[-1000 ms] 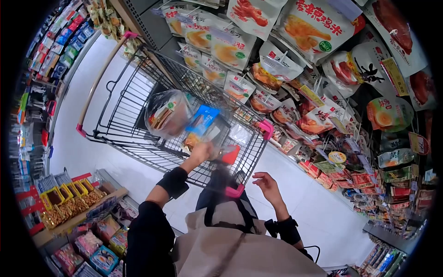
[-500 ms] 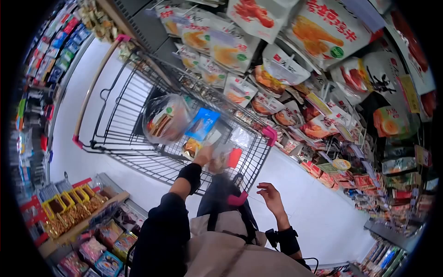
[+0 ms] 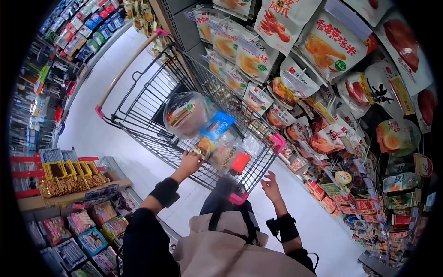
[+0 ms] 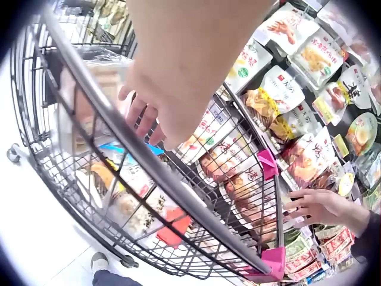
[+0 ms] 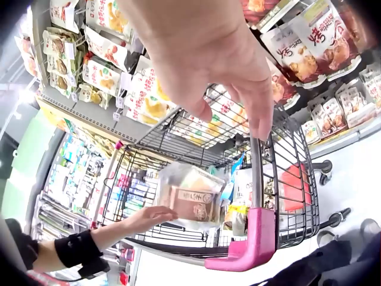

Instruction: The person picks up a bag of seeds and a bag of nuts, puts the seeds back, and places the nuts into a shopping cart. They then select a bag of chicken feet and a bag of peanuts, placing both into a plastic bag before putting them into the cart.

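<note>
My left hand [image 3: 188,165] is at the near side of a wire shopping cart [image 3: 239,198], fingers loosely bent and holding nothing. In the left wrist view it hangs over the cart's rim. Close by inside lie a yellow-brown packet [image 3: 205,146] and a clear pack with a red patch [image 3: 240,163]. Behind them are a blue packet [image 3: 218,125] and a large clear plastic bag [image 3: 186,115] with brown packs in it. My right hand [image 3: 271,187] hovers beside the cart's pink corner, relaxed; in the right wrist view its fingertips overlap the rim.
Hanging food pouches [image 3: 325,48] fill the shelf along the cart's far side and to the right. At the lower left stands a display of yellow-topped nut packs [image 3: 69,177] above bins of colourful packets [image 3: 92,240]. White floor [image 3: 304,221] runs between.
My left hand has drawn back from among the packs to the cart's near side, leaving the red-patched pack lying in the cart. My right hand has barely moved; the view has shifted slightly.
</note>
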Demonstrator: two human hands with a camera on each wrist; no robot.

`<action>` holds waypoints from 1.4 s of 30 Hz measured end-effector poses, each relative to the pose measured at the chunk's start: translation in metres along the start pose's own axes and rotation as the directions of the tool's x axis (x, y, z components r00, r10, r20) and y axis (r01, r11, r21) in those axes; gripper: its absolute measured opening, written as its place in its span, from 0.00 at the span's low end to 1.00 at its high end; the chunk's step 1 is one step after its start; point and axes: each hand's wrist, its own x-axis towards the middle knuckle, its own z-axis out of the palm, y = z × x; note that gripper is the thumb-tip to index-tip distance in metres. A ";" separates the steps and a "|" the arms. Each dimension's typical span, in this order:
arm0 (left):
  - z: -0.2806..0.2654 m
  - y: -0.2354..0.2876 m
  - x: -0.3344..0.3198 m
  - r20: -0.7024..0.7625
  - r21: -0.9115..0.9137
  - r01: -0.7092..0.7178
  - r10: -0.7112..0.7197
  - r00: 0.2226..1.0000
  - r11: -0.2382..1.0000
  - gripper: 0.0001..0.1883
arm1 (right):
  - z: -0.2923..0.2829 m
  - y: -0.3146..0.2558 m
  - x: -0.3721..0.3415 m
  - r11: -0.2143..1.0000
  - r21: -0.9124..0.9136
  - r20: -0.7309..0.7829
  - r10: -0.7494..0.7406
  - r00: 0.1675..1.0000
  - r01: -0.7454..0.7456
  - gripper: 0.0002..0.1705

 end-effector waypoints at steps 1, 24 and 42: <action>0.001 -0.001 -0.016 -0.057 0.029 0.039 -0.037 0.998 0.999 0.13 | 0.006 0.000 0.011 0.997 -0.003 0.007 0.082 0.997 -0.082 0.29; 0.011 -0.006 -0.104 -0.315 0.145 0.177 -0.124 0.941 0.973 0.14 | 0.068 0.068 0.040 0.943 -0.256 0.261 0.280 0.924 -0.214 0.26; -0.011 -0.118 -0.117 -0.362 0.098 0.175 -0.129 0.923 0.980 0.13 | 0.168 0.013 0.067 0.922 -0.354 0.225 0.248 0.942 -0.158 0.46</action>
